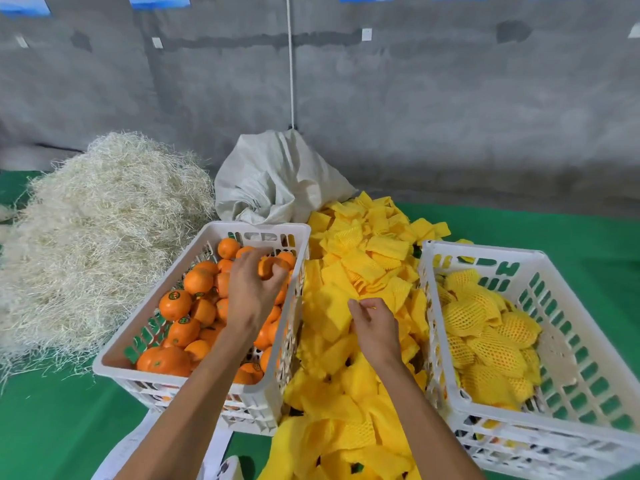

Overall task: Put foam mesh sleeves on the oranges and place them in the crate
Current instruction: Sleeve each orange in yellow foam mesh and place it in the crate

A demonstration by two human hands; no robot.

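The person's left hand (254,284) reaches into the left crate (114,356) of bare oranges, its fingers curled around one orange (268,268) near the crate's far right corner, at about one o'clock from the middle of the fruit. The right hand (375,329) hovers low over the pile of yellow foam sleeves (349,278) between the two crates, thumb and fingers drawn together as if pinching a sleeve edge, though whether it truly holds one cannot be told from here. The right crate (595,441), at three o'clock from the pile, already holds a layer of sleeved oranges (485,337) along its left side, so the work looks well begun but far from finished, judging by how many bare oranges remain. To do this step well, the left hand should probably lift its orange clear of the neighbours without knocking them, while the right picks out a single sleeve, not a clump, and opens its mouth. The mesh likely stretches easily, so sliding it on evenly should keep it from tearing or bunching.
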